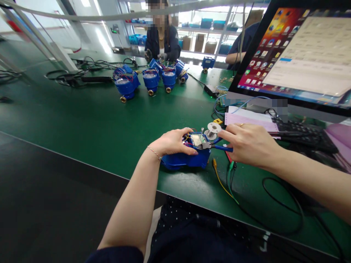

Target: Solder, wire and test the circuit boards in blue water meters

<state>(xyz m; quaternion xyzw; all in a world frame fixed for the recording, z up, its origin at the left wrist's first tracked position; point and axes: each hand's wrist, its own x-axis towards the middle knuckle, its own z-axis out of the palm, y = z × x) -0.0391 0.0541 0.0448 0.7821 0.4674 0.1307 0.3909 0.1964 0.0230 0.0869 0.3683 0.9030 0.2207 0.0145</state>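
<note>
A blue water meter (189,159) lies on the green table near its front edge, its top open to show a small display and coloured wires. My left hand (172,142) is wrapped over the meter's left top, holding it. My right hand (248,143) grips blue-handled pliers (219,147) whose metal jaws reach into the meter's open top. A white round spool (214,128) stands just behind the meter.
Several more blue meters (150,78) stand farther back. A person sits behind them; another person's arm shows at right. A monitor (298,54), a keyboard (304,132), pink papers (246,119) and loose cables (282,204) fill the right side.
</note>
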